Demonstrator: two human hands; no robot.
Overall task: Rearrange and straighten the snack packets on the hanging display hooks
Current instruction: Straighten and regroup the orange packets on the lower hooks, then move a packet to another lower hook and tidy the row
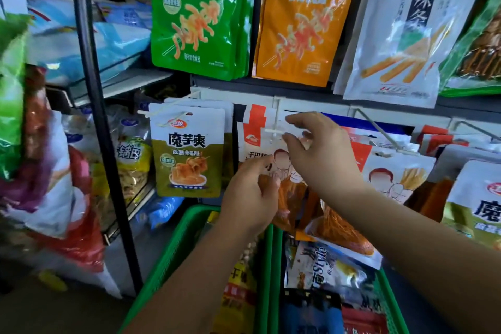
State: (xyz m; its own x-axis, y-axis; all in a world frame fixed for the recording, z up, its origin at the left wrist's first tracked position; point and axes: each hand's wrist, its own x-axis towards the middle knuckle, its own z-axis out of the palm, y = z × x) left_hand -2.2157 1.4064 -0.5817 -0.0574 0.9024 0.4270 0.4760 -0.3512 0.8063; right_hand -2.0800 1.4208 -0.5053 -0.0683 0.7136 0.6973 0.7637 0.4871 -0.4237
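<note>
A white-and-orange snack packet (253,141) hangs at the white display hook (272,131) in the middle of the lower row. My left hand (250,195) grips the packet's lower part, fingers curled on it. My right hand (317,149) is at the packet's top, by the hook's tip, thumb and fingers pinching near the hang hole. To the left an olive-green packet (187,154) hangs straight on its own hook. More white-and-orange packets (395,171) hang to the right, tilted and overlapping.
Large green (198,16), orange (301,22) and white (401,24) packets hang in the upper row. Green plastic baskets (176,247) with loose snacks stand below my arms. A black upright post (100,116) and crowded shelves are at the left.
</note>
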